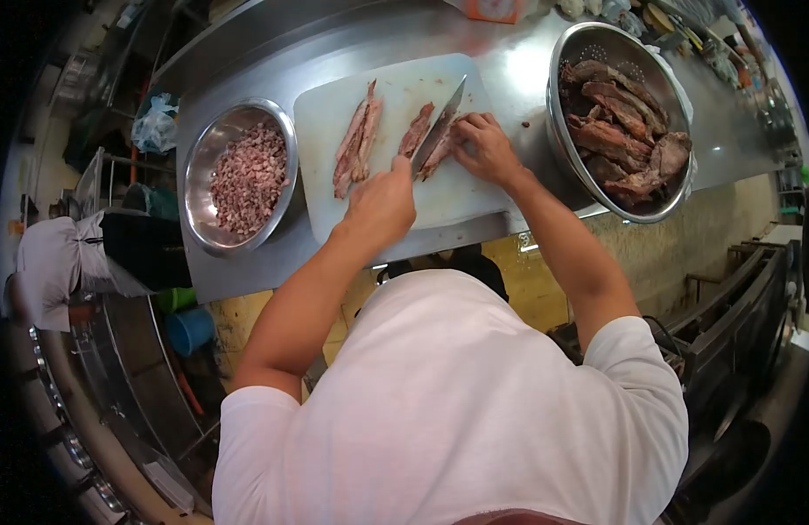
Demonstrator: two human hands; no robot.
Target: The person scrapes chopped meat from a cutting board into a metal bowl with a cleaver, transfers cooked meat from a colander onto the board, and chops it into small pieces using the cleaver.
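Observation:
My left hand (383,206) is wrapped around the handle of a knife (443,122), whose blade points away from me and slants to the right. Under my right hand (485,150), the fingers are bent onto a strip of meat (434,159) lying along the blade's right side. Another piece of meat (416,129) is just left of the blade. Farther left, long meat strips (358,144) rest side by side. All of these lie on a white cutting board (321,109).
A steel bowl of diced meat (249,179) stands left of the board. At the right, a steel colander (556,105) holds large cooked-looking meat pieces (628,131). Both are on a steel table (404,39). Another person (59,262) is at the far left.

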